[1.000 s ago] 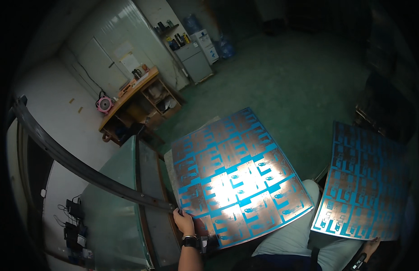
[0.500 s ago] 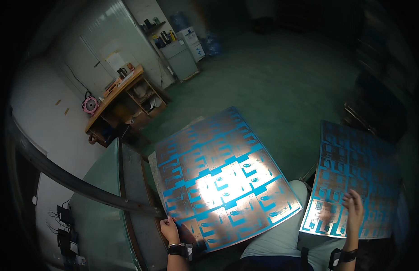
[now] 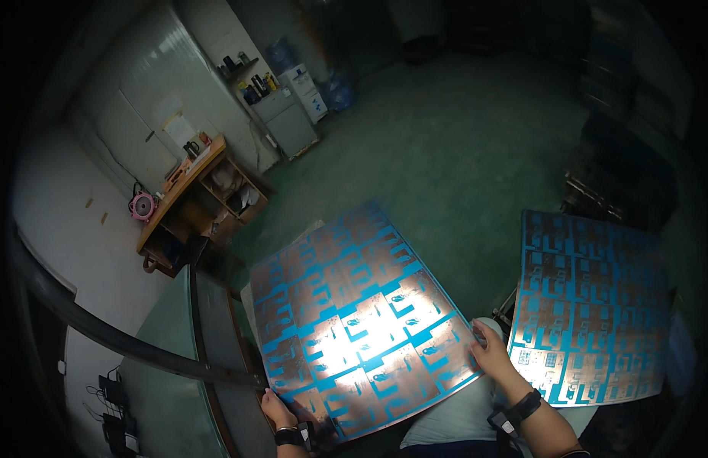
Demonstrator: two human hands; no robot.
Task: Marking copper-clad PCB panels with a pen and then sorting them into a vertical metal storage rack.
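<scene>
A large copper-coloured circuit board panel (image 3: pixel 331 294) with a blue pattern lies tilted before me, with bright glare across its middle. My left hand (image 3: pixel 278 410) is closed on its left edge, close to the near corner. At the opposite edge, my right hand (image 3: pixel 491 353) grips the panel near its right corner, thumb on top and the other fingers largely hidden. To the right, a second patterned circuit board panel (image 3: pixel 590 305) leans beside my leg; neither hand touches it.
A dark metal bar (image 3: pixel 140 332) crosses at the left, beside a glass-topped bench (image 3: pixel 163 382). Further off stand a wooden desk (image 3: pixel 194 183) with a pink fan (image 3: pixel 143 205), a grey cabinet (image 3: pixel 288 124) and a water dispenser (image 3: pixel 304 91). Dark equipment (image 3: pixel 621 175) stands at the far right.
My right hand has moved left from over the second panel to the first panel's right edge and closed on it. The left hand keeps its hold. The whole view has shifted slightly.
</scene>
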